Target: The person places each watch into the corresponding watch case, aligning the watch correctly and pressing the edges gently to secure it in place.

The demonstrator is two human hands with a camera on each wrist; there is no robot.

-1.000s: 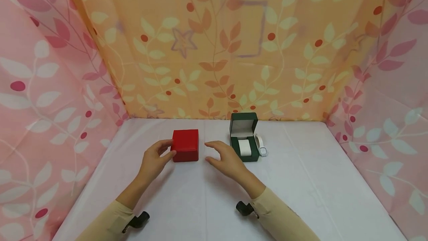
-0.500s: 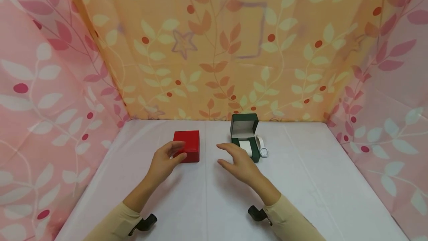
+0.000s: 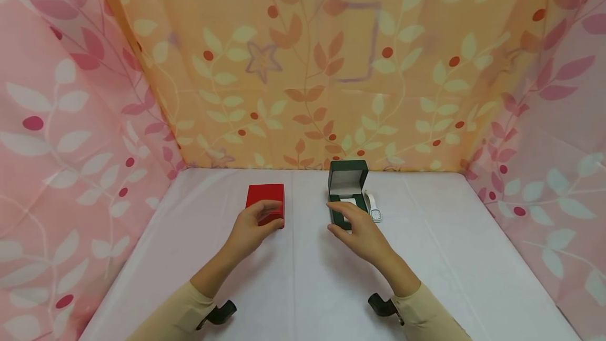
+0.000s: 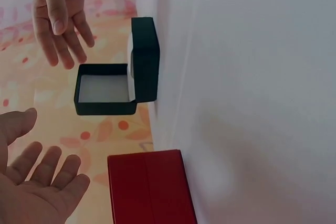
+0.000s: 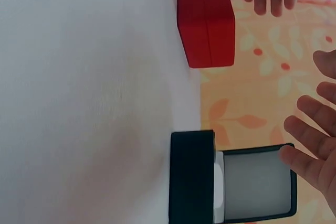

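My left hand (image 3: 253,229) hovers in front of the red box (image 3: 265,192) in the head view, its fingers relaxed and apart, with nothing between them. The red box is closed and stands on the table. To the right, my right hand (image 3: 363,233) is loosely spread and overlaps the front of an open green watch box (image 3: 347,170), whose lid is up. A white cushion (image 3: 349,201) sits inside that box, partly hidden by the fingers. Just right of the box lies a white wristwatch (image 3: 375,211). In the right wrist view, the right hand's fingers (image 5: 310,135) are extended and hold nothing.
A white cloth (image 3: 303,288) covers the table. Orange patterned fabric (image 3: 307,67) hangs behind its back edge, and pink patterned fabric (image 3: 61,146) closes off the left and right sides. Both sleeves carry a black wrist camera (image 3: 222,312).
Both hands have moved to the right. The left now overlaps the red box's front, and the right has come in front of the green watch box. The boxes and wristwatch have stayed put.
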